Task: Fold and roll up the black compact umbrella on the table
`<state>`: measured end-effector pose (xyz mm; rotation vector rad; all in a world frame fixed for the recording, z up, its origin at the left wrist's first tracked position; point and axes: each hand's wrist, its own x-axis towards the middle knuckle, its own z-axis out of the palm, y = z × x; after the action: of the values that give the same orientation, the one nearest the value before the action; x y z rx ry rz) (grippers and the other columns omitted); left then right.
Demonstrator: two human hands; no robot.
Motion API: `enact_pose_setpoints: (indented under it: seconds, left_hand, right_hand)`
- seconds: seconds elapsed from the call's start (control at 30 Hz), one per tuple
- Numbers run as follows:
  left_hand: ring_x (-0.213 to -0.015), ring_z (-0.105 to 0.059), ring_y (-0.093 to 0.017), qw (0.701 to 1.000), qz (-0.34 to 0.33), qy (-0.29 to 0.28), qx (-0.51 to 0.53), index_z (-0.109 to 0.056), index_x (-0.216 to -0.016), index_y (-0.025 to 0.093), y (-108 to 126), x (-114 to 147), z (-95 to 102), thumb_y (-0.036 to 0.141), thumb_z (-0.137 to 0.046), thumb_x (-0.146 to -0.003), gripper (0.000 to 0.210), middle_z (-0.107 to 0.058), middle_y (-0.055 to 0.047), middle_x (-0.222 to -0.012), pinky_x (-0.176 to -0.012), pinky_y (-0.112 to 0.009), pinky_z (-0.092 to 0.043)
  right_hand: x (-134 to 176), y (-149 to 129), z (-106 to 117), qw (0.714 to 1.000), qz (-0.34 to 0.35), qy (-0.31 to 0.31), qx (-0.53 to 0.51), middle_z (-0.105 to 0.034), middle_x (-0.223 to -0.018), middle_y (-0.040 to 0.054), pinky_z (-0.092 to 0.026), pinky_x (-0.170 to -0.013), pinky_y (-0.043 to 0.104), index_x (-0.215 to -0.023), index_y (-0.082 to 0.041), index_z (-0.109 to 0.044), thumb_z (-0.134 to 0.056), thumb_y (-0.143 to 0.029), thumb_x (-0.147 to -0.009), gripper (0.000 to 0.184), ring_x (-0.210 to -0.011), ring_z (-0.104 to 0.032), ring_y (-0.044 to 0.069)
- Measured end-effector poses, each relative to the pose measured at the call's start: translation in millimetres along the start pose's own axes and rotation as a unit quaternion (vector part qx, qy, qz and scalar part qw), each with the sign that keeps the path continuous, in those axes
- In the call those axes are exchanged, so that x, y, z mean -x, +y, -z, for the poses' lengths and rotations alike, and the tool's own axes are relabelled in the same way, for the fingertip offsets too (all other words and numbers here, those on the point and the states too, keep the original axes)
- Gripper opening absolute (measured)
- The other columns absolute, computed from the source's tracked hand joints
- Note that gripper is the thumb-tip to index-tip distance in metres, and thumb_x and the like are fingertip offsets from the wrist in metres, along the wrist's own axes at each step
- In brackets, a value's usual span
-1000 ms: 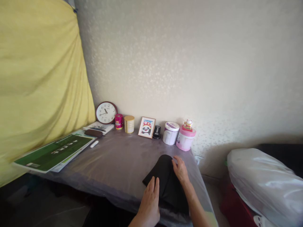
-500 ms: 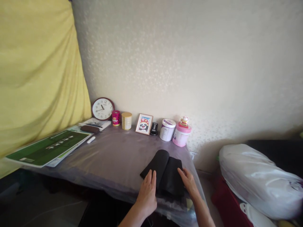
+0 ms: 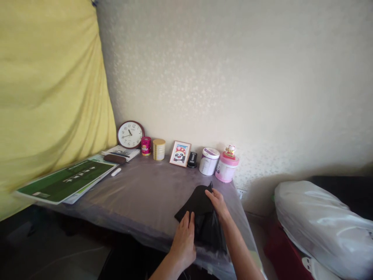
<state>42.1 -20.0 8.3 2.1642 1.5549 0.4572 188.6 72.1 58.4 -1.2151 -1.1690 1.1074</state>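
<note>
A piece of black cloth (image 3: 201, 202), folded over, lies near the front right corner of the table. My right hand (image 3: 217, 202) is closed on its far right edge, fingers and thumb pinching a raised corner. The cloth's right part hangs up from the table below that hand. On the near left side, my left hand (image 3: 184, 237) rests against the cloth with its fingers stretched out straight. Its thumb is hard to see.
Along the wall stand a clock (image 3: 131, 134), a pink can (image 3: 146, 146), a yellow can (image 3: 159, 149), a framed panda picture (image 3: 180, 154), a black object (image 3: 192, 160) and two tubs (image 3: 209, 161). A green board (image 3: 70, 181) lies left. A white bag (image 3: 320, 221) sits right of the table (image 3: 140, 194).
My right hand has moved up and left, lifting the right flap of the cloth toward the left. The left hand stays beside the cloth. The view has shifted slightly.
</note>
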Motion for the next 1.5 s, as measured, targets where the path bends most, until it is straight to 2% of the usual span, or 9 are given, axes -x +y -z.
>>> enact_pose_setpoints:
  seconds: [0.17, 0.33, 0.6, 0.83, 0.97, 1.07, 1.27, 1.4, 1.5]
  left_hand:
    - [-0.137, -0.014, -0.026, 1.000, -0.014, 0.011, -0.015, -0.026, -0.135, 0.002, -7, -2, -5.6, 0.003, -0.049, -0.055, 0.083, -0.017, -0.018, -0.148, -0.112, -0.034, -0.018]
    - [-0.136, -0.019, -0.023, 0.999, -0.020, 0.028, -0.003, -0.024, -0.137, 0.006, -9, -2, -2.0, 0.005, -0.047, -0.060, 0.080, -0.023, -0.015, -0.146, -0.111, -0.032, -0.020]
    - [-0.132, -0.028, -0.025, 0.999, 0.003, -0.012, -0.053, -0.026, -0.135, 0.002, -21, 5, -2.2, 0.018, -0.044, -0.074, 0.065, -0.030, -0.018, -0.143, -0.108, -0.035, -0.027]
    - [-0.127, -0.037, -0.026, 0.992, -0.020, 0.093, -0.087, -0.040, -0.128, 0.010, -16, 16, 6.0, 0.025, -0.039, -0.080, 0.050, -0.040, -0.015, -0.137, -0.106, -0.042, -0.032]
    - [-0.133, -0.025, -0.026, 0.994, -0.080, 0.042, -0.069, -0.029, -0.136, 0.015, -4, 6, 15.1, 0.021, -0.049, -0.069, 0.070, -0.025, -0.010, -0.146, -0.110, -0.045, -0.024]
    - [-0.137, -0.011, -0.027, 0.996, -0.056, -0.007, -0.069, -0.017, -0.140, 0.014, -2, -3, 15.2, 0.014, -0.052, -0.060, 0.087, -0.010, -0.011, -0.150, -0.111, -0.046, -0.017]
    - [-0.138, -0.003, -0.023, 0.995, -0.013, -0.063, -0.074, -0.010, -0.140, 0.009, -3, -9, 7.8, 0.003, -0.047, -0.055, 0.093, -0.003, -0.011, -0.150, -0.113, -0.039, -0.012]
    - [-0.138, -0.001, -0.021, 0.995, 0.002, -0.065, -0.071, -0.002, -0.140, 0.010, -2, -8, 6.9, 0.000, -0.045, -0.054, 0.096, 0.001, -0.007, -0.150, -0.113, -0.035, -0.011]
    - [-0.138, -0.001, -0.020, 0.996, 0.009, -0.066, -0.064, -0.001, -0.139, 0.010, -2, -9, 6.3, 0.000, -0.044, -0.054, 0.096, 0.002, -0.007, -0.150, -0.113, -0.034, -0.011]
  right_hand:
    - [-15, 18, -20, 0.998, -0.008, 0.009, 0.057, -0.063, -0.061, 0.0010, -0.046, -0.046, 0.026, -0.082, -0.017, -0.058, -0.062, -0.047, -0.066, 0.035, -0.054, -0.060, 0.017]
    - [-23, 32, -29, 0.992, -0.031, 0.013, 0.121, -0.062, -0.065, -0.0002, -0.048, -0.046, 0.025, -0.096, -0.016, -0.055, -0.056, -0.035, -0.072, 0.031, -0.056, -0.061, 0.016]
    - [-36, 50, -31, 0.952, -0.012, 0.021, 0.306, -0.066, -0.088, 0.0067, -0.049, -0.051, 0.023, -0.112, -0.013, -0.051, -0.055, -0.034, -0.076, 0.041, -0.069, -0.064, 0.017]
    - [-29, 43, -34, 0.945, 0.038, -0.083, 0.313, -0.071, -0.071, 0.0012, -0.047, -0.063, 0.024, -0.101, -0.017, -0.056, -0.045, -0.033, -0.083, 0.027, -0.066, -0.065, 0.014]
    - [-18, 32, -39, 0.926, 0.079, -0.118, 0.350, -0.072, -0.076, -0.0004, -0.046, -0.066, 0.023, -0.091, -0.021, -0.063, -0.042, -0.030, -0.085, 0.024, -0.068, -0.065, 0.013]
    - [-6, 26, -38, 0.900, 0.133, -0.136, 0.392, -0.072, -0.082, -0.0003, -0.046, -0.071, 0.024, -0.094, -0.023, -0.066, -0.042, -0.027, -0.085, 0.025, -0.077, -0.065, 0.014]
    - [9, 35, -23, 0.844, 0.296, -0.148, 0.421, -0.070, -0.095, 0.0007, -0.040, -0.089, 0.031, -0.087, -0.024, -0.069, -0.044, -0.028, -0.089, 0.026, -0.099, -0.058, 0.018]
    - [-9, 50, -13, 0.832, 0.321, -0.118, 0.437, -0.068, -0.104, 0.0031, -0.028, -0.102, 0.042, -0.095, -0.024, -0.068, -0.042, -0.027, -0.090, 0.026, -0.114, -0.051, 0.021]
    - [-37, 59, -9, 0.830, 0.305, -0.078, 0.460, -0.068, -0.106, 0.0038, -0.027, -0.103, 0.045, -0.096, -0.024, -0.068, -0.040, -0.027, -0.091, 0.029, -0.115, -0.050, 0.021]
